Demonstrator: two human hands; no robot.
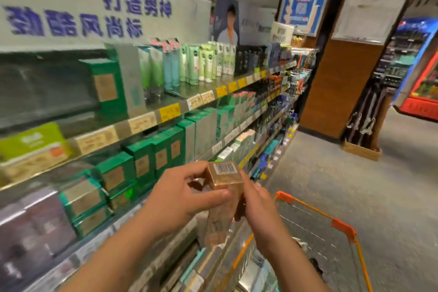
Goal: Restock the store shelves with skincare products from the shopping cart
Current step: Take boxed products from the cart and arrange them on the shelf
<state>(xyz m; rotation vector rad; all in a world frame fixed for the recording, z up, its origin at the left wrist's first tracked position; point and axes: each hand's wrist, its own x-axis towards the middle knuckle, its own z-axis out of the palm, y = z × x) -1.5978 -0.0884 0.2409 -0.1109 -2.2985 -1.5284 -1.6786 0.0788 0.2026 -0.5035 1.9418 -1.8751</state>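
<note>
A tall gold skincare box [224, 187] with a barcode label on its top end stands upright between both hands, in front of the shelves. My left hand [184, 194] grips it from the left, thumb across its front face. My right hand [258, 206] holds its right side, fingers curled behind it. Below and to the right is the shopping cart [341, 225] with orange rim and wire sides; more boxed products [258, 272] lie in it. The store shelves [147, 121] run along the left, stocked with green boxes and tubes.
Green boxes [151, 156] fill the middle shelf just beyond my hands; dark boxes [35, 232] sit at lower left. A wood-panelled pillar [336, 83] stands ahead, a rack in a wooden crate [362, 149] beside it. Grey aisle floor [391, 197] opens to the right.
</note>
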